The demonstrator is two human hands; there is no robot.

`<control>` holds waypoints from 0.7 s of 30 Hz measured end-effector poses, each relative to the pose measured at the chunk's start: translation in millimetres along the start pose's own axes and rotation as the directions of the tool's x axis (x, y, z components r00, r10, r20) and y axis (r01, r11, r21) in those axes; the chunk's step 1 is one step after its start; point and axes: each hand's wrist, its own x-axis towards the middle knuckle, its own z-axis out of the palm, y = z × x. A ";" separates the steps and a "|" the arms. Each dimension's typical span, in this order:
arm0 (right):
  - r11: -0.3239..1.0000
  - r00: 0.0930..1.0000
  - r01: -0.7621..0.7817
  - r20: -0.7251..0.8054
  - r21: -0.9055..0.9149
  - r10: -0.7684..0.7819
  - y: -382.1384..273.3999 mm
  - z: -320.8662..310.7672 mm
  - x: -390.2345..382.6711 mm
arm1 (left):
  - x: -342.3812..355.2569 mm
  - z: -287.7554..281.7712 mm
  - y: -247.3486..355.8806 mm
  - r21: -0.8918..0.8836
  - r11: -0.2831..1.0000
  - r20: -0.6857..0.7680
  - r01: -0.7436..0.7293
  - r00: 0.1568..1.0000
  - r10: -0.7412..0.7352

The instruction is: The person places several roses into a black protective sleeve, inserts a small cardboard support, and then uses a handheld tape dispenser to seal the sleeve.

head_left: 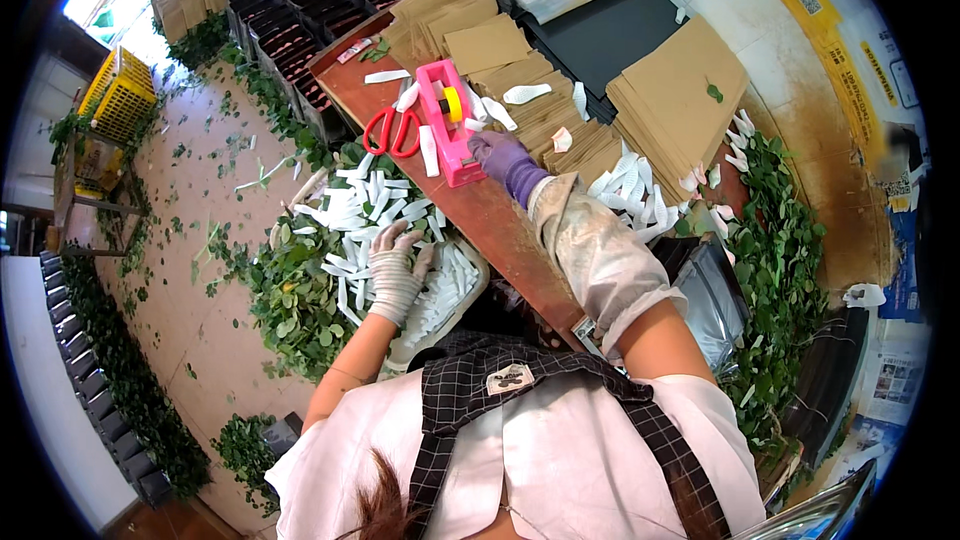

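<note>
My left hand (395,275), in a pale striped glove, rests over a heap of white, narrow sleeve-like pieces (455,285), its fingers apart. Those pieces fill a pale tub beside the table. On the table's edge stands a pink tape dispenser (445,130) with a yellow hub. My right hand (505,162), in a purple glove, is at the dispenser's near right end. Its fingers are curled closed, and whatever they pinch is too small to make out. Red-handled scissors (392,132) lie left of the dispenser. Several loose white sleeves (527,94) are scattered around it.
Brown cardboard sheets (675,90) are stacked on the reddish table (500,235), with dark sheets (590,40) behind. Leafy green stems (290,310) pile beside the tub and along the right (780,230). A yellow crate (122,95) stands far left; leaves litter the floor.
</note>
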 end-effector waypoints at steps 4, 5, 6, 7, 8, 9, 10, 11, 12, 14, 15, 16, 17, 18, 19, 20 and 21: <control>0.998 0.999 -0.003 0.049 0.065 0.000 -42.4 -8.7 -11.2 | 8.1 10.4 4.1 -0.218 0.955 -0.023 0.203 0.977 -0.213; 0.988 0.998 0.003 0.061 0.153 -0.013 -43.3 -13.4 -13.5 | 13.8 14.9 5.1 -0.274 0.946 -0.077 0.173 0.977 -0.201; 0.971 0.997 0.009 0.072 0.240 -0.027 -43.6 -18.3 -17.0 | 19.9 17.8 4.8 -0.330 0.928 -0.093 0.175 0.972 -0.217; 0.959 1.000 0.015 0.002 0.283 -0.016 -51.7 -24.6 -27.5 | 25.3 16.8 6.0 -0.382 0.905 -0.109 0.186 0.964 -0.244; 0.944 0.998 0.020 -0.060 0.328 0.000 -70.3 -34.9 -48.4 | 28.5 13.9 5.6 -0.430 0.880 -0.121 0.202 0.953 -0.278; 0.927 0.992 0.019 -0.124 0.373 0.030 -86.8 -46.5 -76.5 | 31.8 10.0 10.2 -0.500 0.841 -0.121 0.208 0.945 -0.305; 0.915 0.998 -0.007 -0.048 0.404 0.029 -97.9 -61.7 -111.4 | 35.0 4.3 16.7 -0.522 0.834 -0.138 0.179 0.947 -0.290; 0.902 0.999 -0.028 0.029 0.431 0.017 -99.3 -72.8 -147.5 | 36.6 -2.9 25.5 -0.600 0.765 -0.089 0.235 0.930 -0.356; 0.861 0.999 -0.011 0.032 0.509 -0.006 -77.2 -67.7 -182.1 | 39.7 -6.1 34.8 -0.671 0.687 -0.036 0.280 0.913 -0.407; 0.903 0.971 0.235 -0.048 0.360 -0.234 -51.8 -71.6 -251.8 | 42.8 -5.2 40.1 -0.739 0.523 0.139 0.424 0.856 -0.498; 0.891 0.975 0.083 0.147 0.446 -0.165 -25.4 -73.3 -282.4 | 49.6 -0.3 43.8 -0.759 0.424 0.244 0.494 0.820 -0.518; 0.860 0.932 -0.076 0.343 0.504 -0.119 -5.2 -71.5 -305.4 | 58.1 1.9 50.3 -0.755 0.332 0.342 0.565 0.772 -0.536; 0.804 0.912 -0.178 0.401 0.567 -0.081 9.7 -65.0 -319.5 | 69.8 7.0 58.5 -0.733 0.243 0.444 0.636 0.717 -0.537; 0.734 0.885 -0.280 0.463 0.619 -0.053 21.5 -58.2 -330.0 | 80.6 10.4 63.0 -0.696 0.153 0.541 0.702 0.652 -0.531; 0.655 0.850 -0.375 0.526 0.656 -0.040 26.4 -55.2 -333.6 | 87.8 22.7 54.8 -0.685 0.052 0.600 0.727 0.603 -0.525; 0.722 0.876 -0.266 0.473 0.639 -0.096 26.2 -55.1 -331.9 | 97.5 28.4 56.3 -0.687 -0.005 0.620 0.727 0.583 -0.525; 0.777 0.892 -0.154 0.424 0.611 -0.156 25.9 -53.7 -327.2 | 106.6 33.9 58.1 -0.687 -0.062 0.640 0.724 0.562 -0.525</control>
